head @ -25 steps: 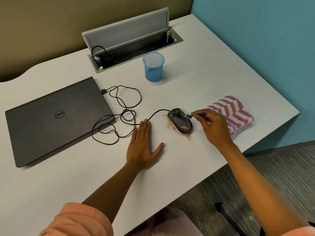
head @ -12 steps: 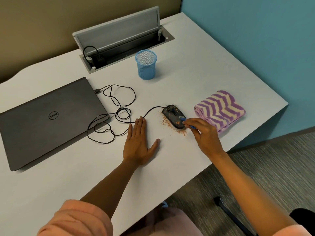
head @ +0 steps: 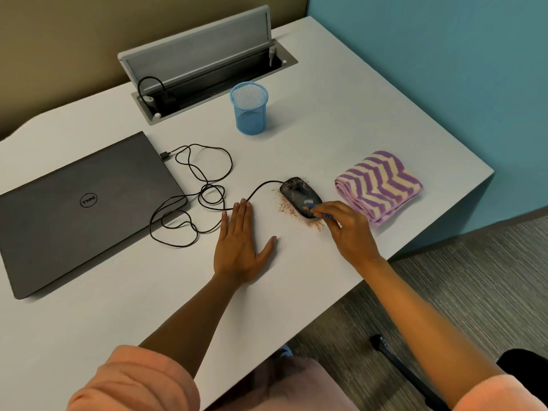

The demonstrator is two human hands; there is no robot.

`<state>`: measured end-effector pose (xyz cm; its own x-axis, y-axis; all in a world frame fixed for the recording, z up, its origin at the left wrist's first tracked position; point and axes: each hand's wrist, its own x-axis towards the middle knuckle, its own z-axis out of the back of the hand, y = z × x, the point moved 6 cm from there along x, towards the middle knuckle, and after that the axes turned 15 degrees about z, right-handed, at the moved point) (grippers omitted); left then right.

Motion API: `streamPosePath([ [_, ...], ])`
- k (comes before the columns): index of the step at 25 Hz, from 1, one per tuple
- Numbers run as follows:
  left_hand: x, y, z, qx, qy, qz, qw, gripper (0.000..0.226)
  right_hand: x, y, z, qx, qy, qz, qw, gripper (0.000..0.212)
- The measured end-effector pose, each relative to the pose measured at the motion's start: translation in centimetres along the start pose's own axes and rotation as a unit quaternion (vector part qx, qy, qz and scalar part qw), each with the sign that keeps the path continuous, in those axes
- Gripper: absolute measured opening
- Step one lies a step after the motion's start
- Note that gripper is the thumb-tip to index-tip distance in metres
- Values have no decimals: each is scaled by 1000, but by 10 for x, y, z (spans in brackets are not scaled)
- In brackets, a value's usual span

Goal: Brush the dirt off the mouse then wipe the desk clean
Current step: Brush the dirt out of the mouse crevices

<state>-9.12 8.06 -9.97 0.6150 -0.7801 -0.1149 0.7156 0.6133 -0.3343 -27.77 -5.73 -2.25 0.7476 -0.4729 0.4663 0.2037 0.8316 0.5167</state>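
Observation:
A black wired mouse [head: 298, 193] smeared with dirt lies on the white desk [head: 341, 120]. Brownish dirt crumbs [head: 289, 209] are scattered along its left side and near end. My right hand [head: 348, 229] grips a small blue brush [head: 318, 210] whose head rests on the mouse's near end. Flat on the desk, my left hand [head: 241, 247] lies palm down with fingers apart, left of the mouse and touching its cord [head: 204, 185]. Right of the mouse sits a folded cloth [head: 378, 186] with purple and cream stripes.
A shut dark laptop [head: 80, 209] lies at the left, with the looped cord beside it. A blue mesh cup [head: 249, 108] stands behind the mouse. An open cable box [head: 201, 69] is set into the desk's far side. The desk edge runs just right of the cloth.
My right hand has drawn the brush from the mouse's far right side down to its near end. My left hand has stayed flat on the desk.

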Motion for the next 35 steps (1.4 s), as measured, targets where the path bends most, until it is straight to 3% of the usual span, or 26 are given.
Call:
streamPosePath([
  [15, 1, 1, -2, 0, 4, -2, 1000, 93, -10, 10, -5, 41, -44, -17, 998, 21],
  [21, 1, 1, -2, -3, 1, 1, 1000, 93, -10, 9, -14, 30, -14, -26, 999, 19],
  [31, 1, 2, -2, -2, -2, 2, 1000, 91, -23, -1, -2, 99, -76, -60, 990, 21],
  [35, 1, 2, -2, 2, 1, 2, 1000, 91, -17, -15, 17, 64, -139, -77, 985, 21],
])
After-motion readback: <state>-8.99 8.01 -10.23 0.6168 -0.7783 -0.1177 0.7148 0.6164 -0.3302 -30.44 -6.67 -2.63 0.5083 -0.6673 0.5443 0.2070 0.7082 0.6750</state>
